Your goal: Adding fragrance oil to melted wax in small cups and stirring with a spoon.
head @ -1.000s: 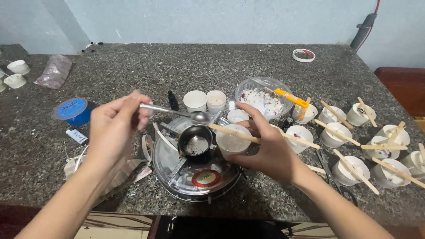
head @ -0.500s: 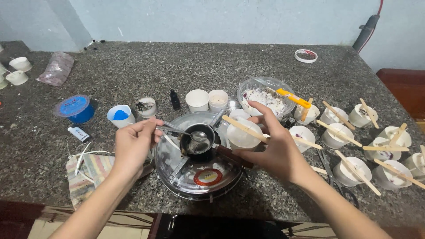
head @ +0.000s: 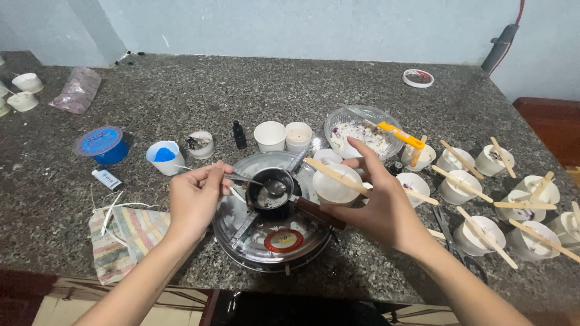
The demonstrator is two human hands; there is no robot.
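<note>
Slim metal spoon (head: 257, 180) pinched in left hand (head: 194, 196), bowl dipped into small black melting pot (head: 270, 194) on round metal burner (head: 272, 224). Small white cup with wooden stick (head: 334, 185) gripped by right hand (head: 383, 208), beside pot. Pot contents hard to make out. Burner front partly hidden by wrists, counter (head: 199, 96) edge cut off.

A home craft bench: a granite counter (head: 374, 90) crowded with small white cups (head: 270, 135), wooden sticks (head: 462, 159) and a round burner (head: 272, 232).
</note>
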